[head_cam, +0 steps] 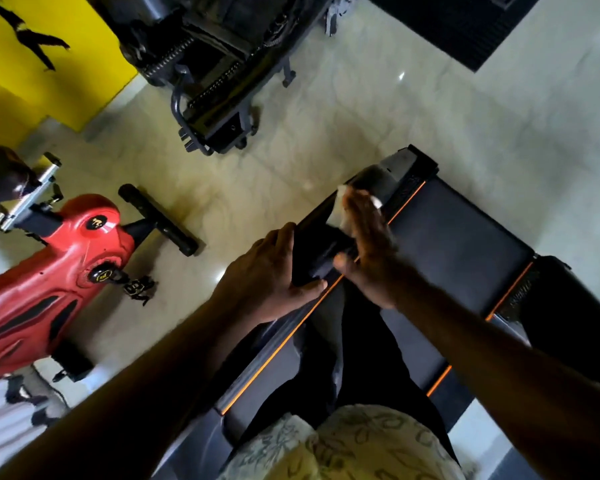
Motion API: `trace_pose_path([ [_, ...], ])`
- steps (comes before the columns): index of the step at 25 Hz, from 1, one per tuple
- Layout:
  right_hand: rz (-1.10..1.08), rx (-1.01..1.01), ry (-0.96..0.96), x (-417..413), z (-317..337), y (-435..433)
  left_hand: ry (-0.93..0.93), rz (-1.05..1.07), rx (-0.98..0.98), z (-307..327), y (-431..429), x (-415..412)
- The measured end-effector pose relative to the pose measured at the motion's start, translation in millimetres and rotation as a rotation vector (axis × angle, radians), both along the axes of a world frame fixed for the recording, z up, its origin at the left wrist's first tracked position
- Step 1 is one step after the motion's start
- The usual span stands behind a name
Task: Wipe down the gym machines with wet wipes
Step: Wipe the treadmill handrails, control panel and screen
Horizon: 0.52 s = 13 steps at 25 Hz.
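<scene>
Gym: treadmill [458,244], red exercise bike [49,285], weight machine [208,74].

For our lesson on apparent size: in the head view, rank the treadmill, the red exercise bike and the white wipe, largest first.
1. treadmill
2. red exercise bike, partly cut off by the frame edge
3. white wipe, mostly hidden under the right hand

Distance from the camera affects this.

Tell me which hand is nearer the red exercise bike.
Left. The left hand grips the treadmill's near edge, on the red exercise bike's side; the right hand presses the wipe farther away.
</scene>
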State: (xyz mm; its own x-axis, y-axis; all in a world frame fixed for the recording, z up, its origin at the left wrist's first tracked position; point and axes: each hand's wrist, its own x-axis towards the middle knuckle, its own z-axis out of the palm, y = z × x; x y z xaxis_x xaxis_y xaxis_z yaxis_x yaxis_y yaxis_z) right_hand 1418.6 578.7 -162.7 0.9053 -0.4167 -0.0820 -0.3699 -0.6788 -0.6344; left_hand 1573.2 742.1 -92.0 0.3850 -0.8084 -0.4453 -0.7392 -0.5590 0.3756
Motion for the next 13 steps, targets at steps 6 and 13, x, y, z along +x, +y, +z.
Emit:
trace_pose_path([
  [6,-0.354,0.227,-0.016,21.2,-35.8,-57.5,0.034,-0.025,0.089,-13.2,-57.4,3.6],
  [13,-0.389,0.810,-0.374,-10.3,-14.8,48.7,0.114,0.084,0.056,-14.6,-64.2,-2.3],
])
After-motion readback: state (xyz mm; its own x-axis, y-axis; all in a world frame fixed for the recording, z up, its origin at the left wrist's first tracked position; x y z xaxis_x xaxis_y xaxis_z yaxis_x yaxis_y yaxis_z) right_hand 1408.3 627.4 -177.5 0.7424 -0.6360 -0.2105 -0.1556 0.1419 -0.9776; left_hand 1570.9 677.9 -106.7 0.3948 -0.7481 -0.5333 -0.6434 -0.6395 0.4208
